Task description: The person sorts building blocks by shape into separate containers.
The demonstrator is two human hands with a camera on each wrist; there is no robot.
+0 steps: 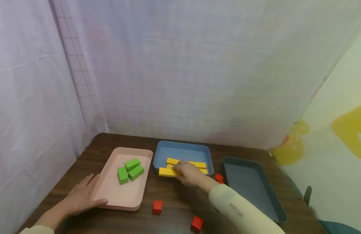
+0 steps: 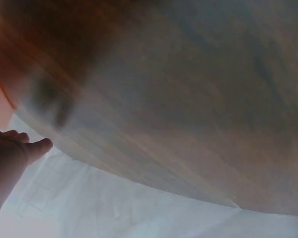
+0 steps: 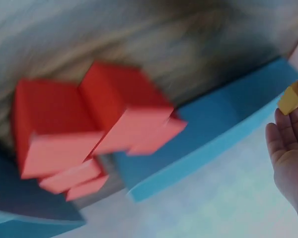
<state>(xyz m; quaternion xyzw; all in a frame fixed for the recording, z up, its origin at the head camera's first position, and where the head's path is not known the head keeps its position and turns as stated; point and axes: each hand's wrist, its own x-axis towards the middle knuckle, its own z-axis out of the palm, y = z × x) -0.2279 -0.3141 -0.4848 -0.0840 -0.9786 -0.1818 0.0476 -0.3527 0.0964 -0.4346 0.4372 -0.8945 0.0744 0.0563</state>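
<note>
My right hand (image 1: 190, 174) pinches a long yellow block (image 1: 167, 172) at the front edge of the blue tray (image 1: 183, 146). Other yellow blocks (image 1: 197, 164) lie inside that tray, partly hidden by the hand. In the right wrist view, thumb and fingers hold the yellow block (image 3: 289, 100) by its end. On the left, my left hand (image 1: 82, 196) lies against the near left corner of the pink tray (image 1: 122, 203), fingers extended and thumb over the rim. Three green blocks (image 1: 135, 172) sit inside the pink tray. The left wrist view shows the hand (image 2: 10, 161) blurred.
Red blocks (image 1: 157, 207) lie on the dark wooden table (image 1: 165, 224) in front, and another red block (image 1: 197, 224) is nearer. More red blocks (image 3: 124, 99) cluster between the blue tray and a dark grey tray (image 1: 247, 182) at right. White curtains (image 1: 183, 81) hang behind.
</note>
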